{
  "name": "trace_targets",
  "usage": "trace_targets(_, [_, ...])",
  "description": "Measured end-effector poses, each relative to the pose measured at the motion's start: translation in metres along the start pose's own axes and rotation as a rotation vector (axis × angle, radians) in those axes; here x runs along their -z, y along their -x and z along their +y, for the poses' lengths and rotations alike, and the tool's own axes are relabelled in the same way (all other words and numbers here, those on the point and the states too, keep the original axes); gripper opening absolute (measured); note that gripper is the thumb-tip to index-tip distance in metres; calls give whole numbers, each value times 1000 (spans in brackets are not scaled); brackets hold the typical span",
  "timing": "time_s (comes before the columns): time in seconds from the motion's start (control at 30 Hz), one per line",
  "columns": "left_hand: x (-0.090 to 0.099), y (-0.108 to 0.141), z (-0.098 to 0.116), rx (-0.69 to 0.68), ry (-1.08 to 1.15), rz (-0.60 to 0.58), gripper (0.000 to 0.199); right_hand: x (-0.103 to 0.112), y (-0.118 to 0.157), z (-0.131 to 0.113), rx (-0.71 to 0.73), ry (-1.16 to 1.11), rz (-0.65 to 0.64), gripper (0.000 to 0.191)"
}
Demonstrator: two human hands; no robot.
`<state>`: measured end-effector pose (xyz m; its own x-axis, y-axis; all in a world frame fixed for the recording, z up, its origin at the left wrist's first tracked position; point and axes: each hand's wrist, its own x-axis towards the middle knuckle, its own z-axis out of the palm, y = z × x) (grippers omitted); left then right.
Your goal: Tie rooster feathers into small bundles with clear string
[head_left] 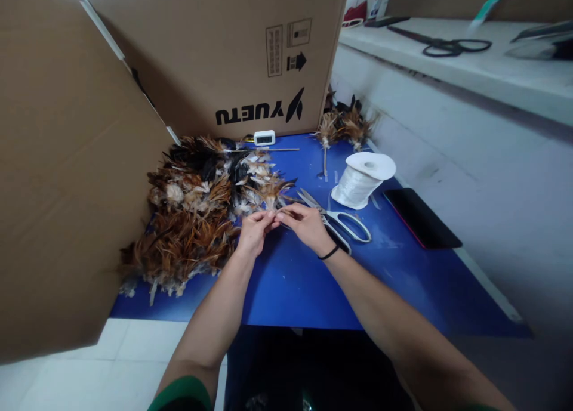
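My left hand (256, 229) and my right hand (305, 223) meet over the blue table (295, 291), fingers pinched together at the base of a small feather bunch (271, 195). The bunch fans away from me, brown and pale. Both hands are closed, and the fingertips cover what lies between them. Just right of my right hand are metal scissors (351, 226), partly under it, blades parted. A large heap of brown, black and white feathers (188, 232) lies left of my left hand.
A white spool (360, 184) stands behind the scissors, with a dark phone (423, 217) to its right. Cardboard walls (201, 53) rise left and behind. A small white display (264, 138) and more feathers (344, 124) are at the back. Black scissors (441, 44) lie on a ledge (492, 71).
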<state>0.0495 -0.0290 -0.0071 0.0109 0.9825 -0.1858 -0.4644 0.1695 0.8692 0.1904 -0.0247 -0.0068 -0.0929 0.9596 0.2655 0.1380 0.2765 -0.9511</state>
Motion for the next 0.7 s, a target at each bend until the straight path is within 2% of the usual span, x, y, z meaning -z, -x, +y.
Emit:
trace_targets(0.13, [-1, 1, 0, 2, -63, 17, 35, 5, -2, -2, 28, 67, 67, 16])
trace_targets(0.27, [-2, 2, -1, -61, -177, 57, 34, 12, -3, -10, 91, 92, 131, 17])
trace_targets(0.4, [-2, 1, -5, -137, -325, 89, 27, 12, 1, -19, 189, 173, 115, 15])
trace_targets(0.7, [1, 2, -8, -287, -629, 37, 17, 8, 4, -20, 310, 319, 101, 13])
